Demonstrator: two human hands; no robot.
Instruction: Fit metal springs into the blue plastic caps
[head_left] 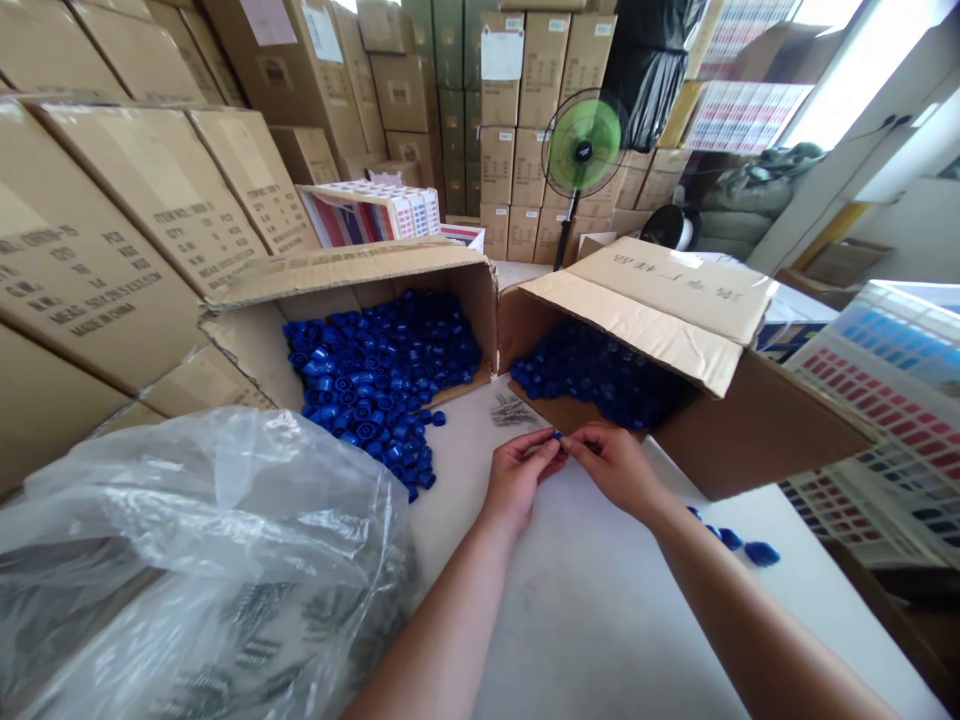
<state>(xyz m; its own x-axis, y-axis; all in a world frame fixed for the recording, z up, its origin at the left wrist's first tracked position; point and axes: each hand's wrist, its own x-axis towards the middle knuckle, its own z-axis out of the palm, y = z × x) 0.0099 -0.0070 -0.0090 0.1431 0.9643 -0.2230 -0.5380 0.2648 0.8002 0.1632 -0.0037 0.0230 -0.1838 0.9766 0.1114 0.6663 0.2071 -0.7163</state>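
My left hand [519, 472] and my right hand [611, 462] meet over the white table [600, 600], fingers pinched together on a small blue cap [557, 436] held between them. Just beyond the hands lies a small pile of grey metal springs [510, 410]. An open cardboard box on its side [360, 290] spills many blue caps [382, 380] onto the table at the left. A second open box [675, 330] at the right holds more blue caps [600, 375].
A clear plastic bag [195, 560] with dark metal parts fills the near left. A few loose blue caps [750, 548] lie by my right forearm. Stacked cartons [112, 220] surround the table; a green fan [583, 145] stands behind. Colour-printed sheets [885, 400] lie at right.
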